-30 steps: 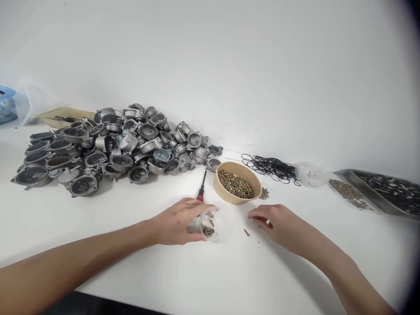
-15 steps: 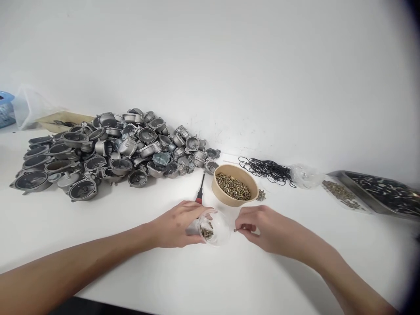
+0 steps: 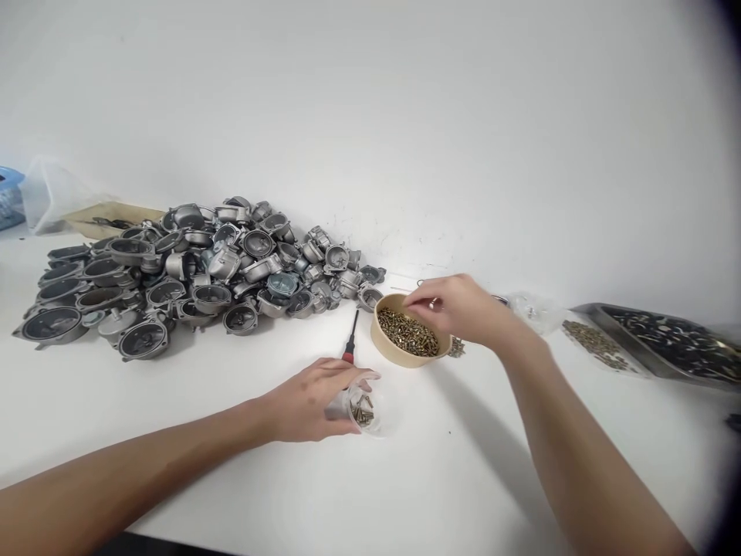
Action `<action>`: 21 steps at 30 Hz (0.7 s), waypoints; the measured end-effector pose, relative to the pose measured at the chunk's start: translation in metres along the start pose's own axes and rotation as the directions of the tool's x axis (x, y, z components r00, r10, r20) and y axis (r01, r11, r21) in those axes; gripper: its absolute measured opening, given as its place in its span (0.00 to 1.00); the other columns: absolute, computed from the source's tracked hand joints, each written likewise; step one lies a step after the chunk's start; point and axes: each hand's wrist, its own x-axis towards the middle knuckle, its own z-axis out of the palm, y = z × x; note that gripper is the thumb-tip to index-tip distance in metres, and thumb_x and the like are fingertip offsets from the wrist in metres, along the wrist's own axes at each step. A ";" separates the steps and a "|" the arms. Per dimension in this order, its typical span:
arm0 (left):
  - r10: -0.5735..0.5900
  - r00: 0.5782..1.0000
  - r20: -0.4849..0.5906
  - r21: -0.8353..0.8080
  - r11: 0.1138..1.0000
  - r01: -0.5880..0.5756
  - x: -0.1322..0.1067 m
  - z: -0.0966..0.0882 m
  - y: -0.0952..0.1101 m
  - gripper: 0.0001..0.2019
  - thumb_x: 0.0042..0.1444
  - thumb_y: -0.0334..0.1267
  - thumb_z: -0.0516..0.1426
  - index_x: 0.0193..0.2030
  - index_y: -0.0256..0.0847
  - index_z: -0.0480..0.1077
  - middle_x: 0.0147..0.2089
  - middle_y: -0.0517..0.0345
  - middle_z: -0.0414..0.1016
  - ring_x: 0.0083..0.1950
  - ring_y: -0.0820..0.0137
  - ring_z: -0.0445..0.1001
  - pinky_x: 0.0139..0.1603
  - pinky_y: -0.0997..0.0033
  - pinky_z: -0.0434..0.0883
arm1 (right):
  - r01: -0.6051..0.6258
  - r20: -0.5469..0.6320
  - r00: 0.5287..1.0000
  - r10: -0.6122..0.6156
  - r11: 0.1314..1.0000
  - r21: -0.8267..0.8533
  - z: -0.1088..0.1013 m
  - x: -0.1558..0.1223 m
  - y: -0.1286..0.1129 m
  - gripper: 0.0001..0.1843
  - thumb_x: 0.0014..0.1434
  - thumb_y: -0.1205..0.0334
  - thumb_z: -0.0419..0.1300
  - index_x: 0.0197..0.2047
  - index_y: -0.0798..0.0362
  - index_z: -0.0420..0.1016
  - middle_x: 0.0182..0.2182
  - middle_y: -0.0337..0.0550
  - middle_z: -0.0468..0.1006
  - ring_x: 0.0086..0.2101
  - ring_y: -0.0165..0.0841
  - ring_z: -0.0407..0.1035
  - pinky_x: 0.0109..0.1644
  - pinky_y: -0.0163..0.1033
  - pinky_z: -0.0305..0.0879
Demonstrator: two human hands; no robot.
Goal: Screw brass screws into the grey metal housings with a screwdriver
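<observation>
My left hand [image 3: 312, 398] is wrapped round a clear plastic cup [image 3: 379, 423], tilted so that its mouth faces right. Several brass-coloured screws [image 3: 362, 415] lie inside it. Over the far right rim of a tan bowl [image 3: 399, 357] is my right hand [image 3: 455, 307], its fingers pinched together. A tiny shiny thing shows between these fingers, too small to name. The bowl holds a heap of the same kind of screws [image 3: 408, 333]. Just beyond my left hand lies a screwdriver [image 3: 350, 344] with a black shaft and a red and black handle, partly hidden by the hand.
A large pile of grey metal housings [image 3: 214, 266] fills the back left. At the right are a clear plastic bag [image 3: 532, 311], loose small screws [image 3: 596, 344] and a metal tray [image 3: 614, 332] of dark parts. A yellowish tray [image 3: 86, 220] stands behind the pile.
My right hand has moved from beside the cup, where it pinched a small metal piece, up and away to the bowl. It now covers most of the black rings. The left hand still holds the cup.
</observation>
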 end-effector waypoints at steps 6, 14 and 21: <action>0.040 0.999 -0.013 -0.018 0.999 -0.040 0.002 -0.001 0.001 0.31 0.62 0.45 0.64 0.68 0.47 0.59 0.61 0.59 0.76 0.64 0.63 0.71 0.73 0.62 0.57 | -0.064 0.241 0.968 0.063 0.998 -0.006 0.048 0.027 0.050 0.16 0.59 0.68 0.60 0.48 0.49 0.84 0.42 0.42 0.85 0.38 0.37 0.78 0.47 0.42 0.73; 0.053 0.998 -0.021 -0.025 0.998 -0.053 0.002 -0.001 0.000 0.31 0.62 0.43 0.65 0.68 0.46 0.58 0.60 0.58 0.77 0.64 0.63 0.72 0.72 0.62 0.57 | -0.017 0.224 0.974 0.028 0.998 -0.052 0.049 0.025 0.044 0.12 0.57 0.70 0.60 0.39 0.50 0.85 0.36 0.42 0.84 0.34 0.36 0.76 0.42 0.41 0.71; 0.050 0.999 -0.018 -0.027 0.998 -0.051 0.002 -0.001 0.000 0.32 0.62 0.43 0.65 0.69 0.47 0.58 0.61 0.58 0.76 0.63 0.63 0.72 0.72 0.62 0.57 | -0.003 0.246 0.969 -0.001 1.000 0.016 0.050 0.024 0.052 0.14 0.60 0.65 0.60 0.47 0.51 0.84 0.44 0.44 0.84 0.37 0.36 0.76 0.46 0.42 0.71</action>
